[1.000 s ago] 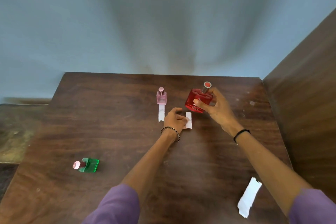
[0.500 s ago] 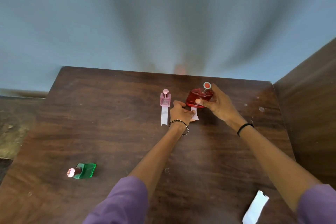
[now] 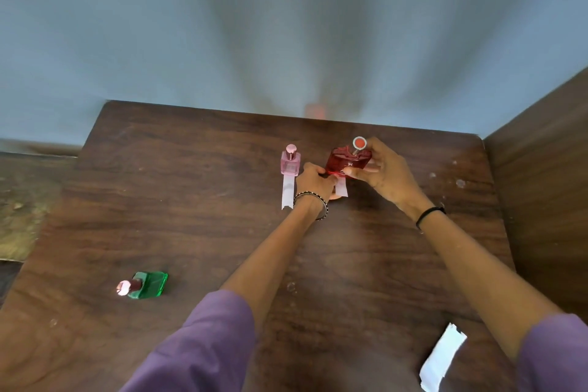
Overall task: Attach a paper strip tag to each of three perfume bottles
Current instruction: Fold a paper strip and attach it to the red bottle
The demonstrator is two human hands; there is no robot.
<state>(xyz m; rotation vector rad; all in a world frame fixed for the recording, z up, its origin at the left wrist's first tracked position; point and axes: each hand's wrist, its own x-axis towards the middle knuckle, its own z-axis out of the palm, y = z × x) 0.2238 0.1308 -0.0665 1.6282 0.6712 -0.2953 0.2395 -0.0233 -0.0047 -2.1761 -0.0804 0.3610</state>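
- Red bottle (image 3: 346, 162) sits at far 1 o'clock on the surface (image 3: 191, 216). Your right hand (image 3: 385, 175) grips it from its 3 o'clock side.
- Your left hand (image 3: 313, 183), fingers curled, pinches the paper strip (image 3: 341, 188) at the bottle's 7 o'clock edge.
- Pink bottle (image 3: 290, 162) stands just at its 9 o'clock.
- Green bottle (image 3: 149, 285) lies on its side near 8 o'clock.

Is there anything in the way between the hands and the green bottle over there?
Nothing visible. Only bare table lies between the left hand and the green bottle. The pink bottle with its strip stands close beside that hand, off the straight path.
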